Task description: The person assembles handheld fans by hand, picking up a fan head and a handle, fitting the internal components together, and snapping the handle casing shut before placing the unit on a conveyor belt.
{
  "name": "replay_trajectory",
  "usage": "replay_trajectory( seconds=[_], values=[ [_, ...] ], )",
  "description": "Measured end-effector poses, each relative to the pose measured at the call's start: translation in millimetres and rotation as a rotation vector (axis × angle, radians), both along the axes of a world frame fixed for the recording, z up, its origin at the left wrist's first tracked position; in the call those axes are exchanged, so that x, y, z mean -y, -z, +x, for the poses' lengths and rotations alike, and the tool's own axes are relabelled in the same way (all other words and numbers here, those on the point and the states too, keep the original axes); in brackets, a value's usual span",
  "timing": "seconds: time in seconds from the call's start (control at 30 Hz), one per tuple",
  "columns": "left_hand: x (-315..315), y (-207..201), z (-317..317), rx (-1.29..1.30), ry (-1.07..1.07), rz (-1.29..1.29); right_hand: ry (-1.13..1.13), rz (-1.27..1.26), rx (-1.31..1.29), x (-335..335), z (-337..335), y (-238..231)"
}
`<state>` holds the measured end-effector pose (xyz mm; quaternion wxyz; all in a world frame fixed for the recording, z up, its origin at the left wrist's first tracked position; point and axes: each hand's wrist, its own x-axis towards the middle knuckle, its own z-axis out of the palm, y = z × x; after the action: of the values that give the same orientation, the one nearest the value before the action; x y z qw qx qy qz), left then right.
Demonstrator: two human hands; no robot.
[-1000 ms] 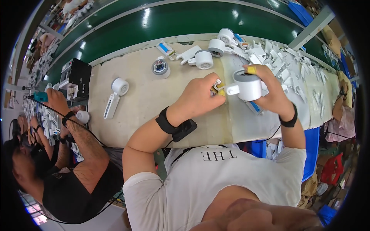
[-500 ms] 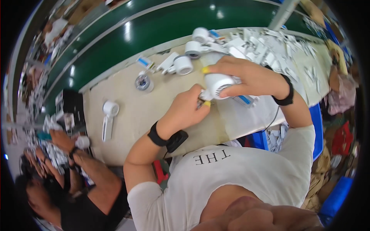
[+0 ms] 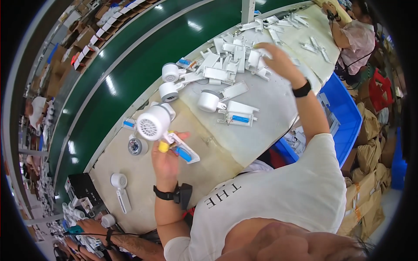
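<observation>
My left hand [image 3: 165, 163] is closed around the handle of a white handheld fan [image 3: 153, 124], whose round grille faces up. A blue cylindrical battery shows in its open handle. Yellow covers are on some of my fingertips. My right hand [image 3: 278, 63] reaches over a pile of white plastic handle shells [image 3: 239, 54], its visible fingers stretched out; whether it touches a shell is unclear. Between my hands lie another white fan head [image 3: 209, 101] and an open handle shell [image 3: 238, 115] with a blue battery.
Two more fan heads [image 3: 170, 82] lie along the table's far edge, beside a green conveyor belt [image 3: 126, 74]. To the left are a clear round container [image 3: 137, 146], a finished-looking fan [image 3: 120, 191] and a black box [image 3: 85, 191]. A blue bin [image 3: 348, 126] stands right; co-workers sit on both sides.
My hands, earlier together at a white fan head, are now apart. The right has moved away to the shell pile; the left holds a fan farther left. The whole view has turned.
</observation>
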<state>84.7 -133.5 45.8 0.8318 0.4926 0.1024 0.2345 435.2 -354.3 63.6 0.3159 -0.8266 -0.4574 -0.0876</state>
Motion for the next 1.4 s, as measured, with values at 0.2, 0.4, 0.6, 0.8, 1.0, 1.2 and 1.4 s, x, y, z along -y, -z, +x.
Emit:
replay_trajectory(
  seconds=[0.2, 0.4, 0.6, 0.8, 1.0, 1.2, 1.4],
  values=[
    [-9, -7, 10, -0.056, 0.06, 0.016, 0.232, -0.417, 0.098, 106, 105, 80],
    [-5, 0, 21, -0.001, 0.016, -0.089, 0.467, 0.23, -0.107, 76, 54, 38],
    [6, 3, 28, 0.019, -0.134, -0.059, -0.003, 0.191, -0.276, -22, -79, 5],
    [19, 16, 28, -0.012, -0.274, -0.056, -0.419, -0.277, -0.555, -91, -183, -45],
    [28, 20, 19, 0.041, -0.298, -0.012, -0.697, 0.109, 0.098, -119, -198, -29],
    [33, 14, 23, 0.04, -0.493, 0.079, -0.674, 0.113, 0.057, -128, -207, -23],
    [17, -12, -1, 0.22, -0.433, 0.029, -0.648, -0.384, -0.852, -100, -188, -37]
  ],
)
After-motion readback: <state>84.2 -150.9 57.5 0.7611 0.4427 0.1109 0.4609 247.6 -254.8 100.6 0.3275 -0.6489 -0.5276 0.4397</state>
